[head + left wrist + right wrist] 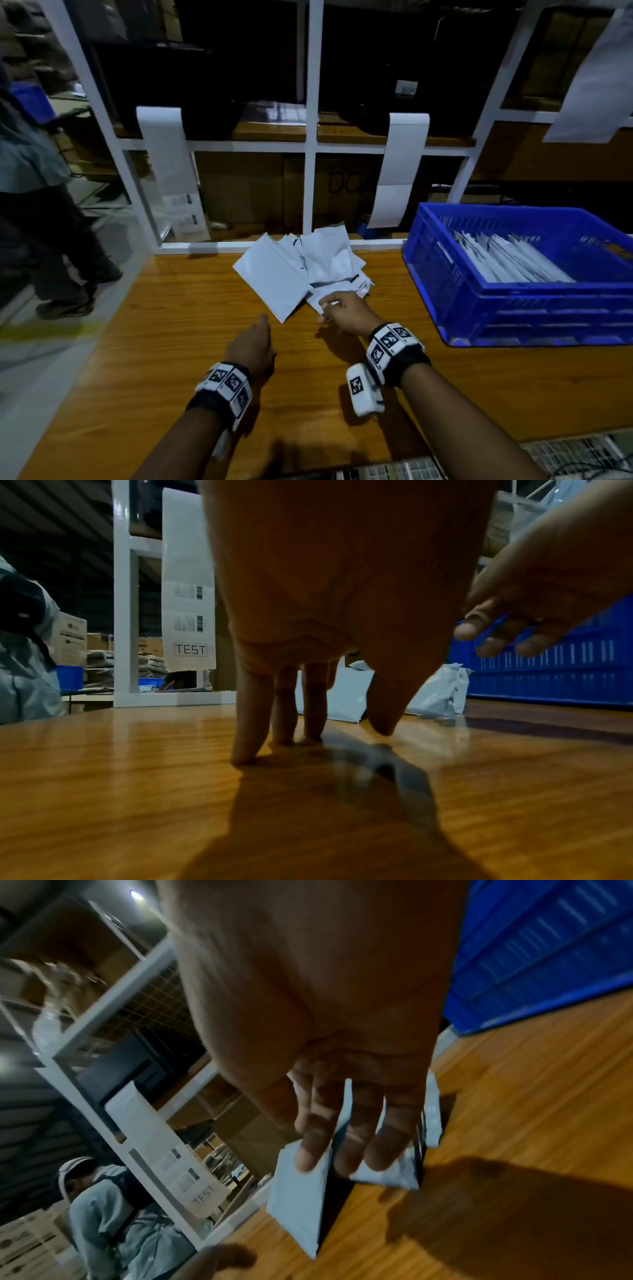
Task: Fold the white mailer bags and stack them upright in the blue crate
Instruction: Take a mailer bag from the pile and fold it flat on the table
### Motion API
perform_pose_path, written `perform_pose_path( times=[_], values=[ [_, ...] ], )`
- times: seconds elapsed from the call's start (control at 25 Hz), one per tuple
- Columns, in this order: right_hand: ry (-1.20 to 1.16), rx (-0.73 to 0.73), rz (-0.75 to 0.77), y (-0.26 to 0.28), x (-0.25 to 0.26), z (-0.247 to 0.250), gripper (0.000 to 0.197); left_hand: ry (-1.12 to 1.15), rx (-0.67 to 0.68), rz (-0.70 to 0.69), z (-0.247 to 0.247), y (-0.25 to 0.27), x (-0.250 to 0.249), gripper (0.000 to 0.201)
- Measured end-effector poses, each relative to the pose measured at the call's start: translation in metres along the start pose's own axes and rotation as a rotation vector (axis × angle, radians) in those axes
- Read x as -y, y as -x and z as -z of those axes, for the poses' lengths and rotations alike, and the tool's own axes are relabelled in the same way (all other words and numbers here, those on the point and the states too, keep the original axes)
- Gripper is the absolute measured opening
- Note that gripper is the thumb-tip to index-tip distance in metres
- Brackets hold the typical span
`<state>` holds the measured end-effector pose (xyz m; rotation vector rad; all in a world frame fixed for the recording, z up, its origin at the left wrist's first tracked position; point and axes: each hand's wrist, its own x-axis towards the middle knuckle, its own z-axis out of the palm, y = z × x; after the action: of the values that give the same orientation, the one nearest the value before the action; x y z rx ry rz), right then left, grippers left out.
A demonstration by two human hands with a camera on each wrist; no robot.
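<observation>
While the left hand (253, 346) hovers slack, the right hand (346, 310) reaches (fingers loose, nothing held) for the next mailer bag (329, 294), lower centre, to fold.

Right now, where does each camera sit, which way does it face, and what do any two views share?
Head: above the wooden table, looking forward and down at loose mailer bags, blue crate, both forearms.
Left wrist: low over the table, looking along the left hand, fingertips on the wood.
Right wrist: looks along the right hand over a bag.
Shared: all three show the crate and bags.
</observation>
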<state>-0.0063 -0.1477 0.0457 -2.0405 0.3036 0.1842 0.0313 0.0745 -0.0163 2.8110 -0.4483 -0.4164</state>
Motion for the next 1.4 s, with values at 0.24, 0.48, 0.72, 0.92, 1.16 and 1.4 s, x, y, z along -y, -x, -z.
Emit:
perform_pose_path(
  times=[0.24, 0.48, 0.72, 0.92, 1.16, 1.4],
  values=[
    [0.008, -0.087, -0.179, -0.051, 0.004, -0.057, 0.020, -0.065, -0.159, 0.022, -0.018, -0.001, -0.005, 0.074],
    [-0.064, -0.241, -0.291, -0.085, -0.002, -0.097, 0.038, -0.032, -0.088, 0.128, -0.010, -0.010, 0.002, 0.041],
    [-0.180, -0.178, -0.262, -0.088, 0.008, -0.111, 0.038, -0.054, -0.086, 0.107, -0.010, -0.015, 0.002, 0.039],
    [-0.054, -0.246, -0.200, -0.086, 0.019, -0.091, 0.033, -0.077, -0.096, 0.097, -0.013, -0.011, 0.006, 0.045],
    [-0.074, -0.450, -0.016, -0.009, -0.006, -0.027, 0.029, 0.006, -0.131, 0.075, -0.020, 0.003, 0.012, 0.040],
    [-0.009, -0.385, -0.042, 0.080, -0.097, 0.017, 0.034, 0.141, -0.095, 0.066, -0.036, 0.023, 0.010, 0.040]
  ],
)
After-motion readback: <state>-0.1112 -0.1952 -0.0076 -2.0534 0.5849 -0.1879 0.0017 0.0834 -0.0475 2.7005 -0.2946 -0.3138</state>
